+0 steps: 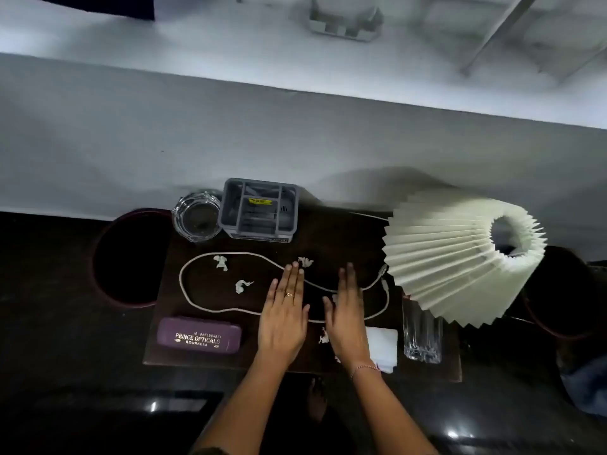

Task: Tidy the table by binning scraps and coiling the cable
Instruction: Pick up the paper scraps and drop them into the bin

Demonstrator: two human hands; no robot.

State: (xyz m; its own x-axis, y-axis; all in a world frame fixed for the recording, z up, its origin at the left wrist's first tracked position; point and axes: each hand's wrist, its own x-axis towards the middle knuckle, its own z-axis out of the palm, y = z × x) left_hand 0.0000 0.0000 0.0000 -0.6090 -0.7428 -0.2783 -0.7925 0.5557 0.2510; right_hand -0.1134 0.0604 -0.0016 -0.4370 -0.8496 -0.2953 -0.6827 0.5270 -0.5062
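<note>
**Surface and room.** A white wall point(230, 133) runs behind a dark floor point(65, 356). A small dark brown table point(328, 231) stands against the wall.

**Items.**
- A tilted pleated lamp shade point(453, 254) overhangs the right side of the table.
- A dark round bin point(131, 257) sits on the floor, touching the left edge.
- A grey organiser point(259, 208) and a glass ashtray point(197, 218) are at the far edge.
- A purple spectacle case point(200, 336) is near left.
- A tumbler point(422, 336) and a folded white tissue point(382, 344) are near right.
- The cable point(243, 253) lies uncoiled in a loose figure-eight across the centre.
- Paper scraps point(220, 262) lie inside and beside its loops.

**Hands.** The left hand point(284, 318) and right hand point(346, 316) are over the middle of the cable. Their fingers are straight and neither grasps anything.

**Clearance.** Bare tabletop lies between the organiser and the shade.
</note>
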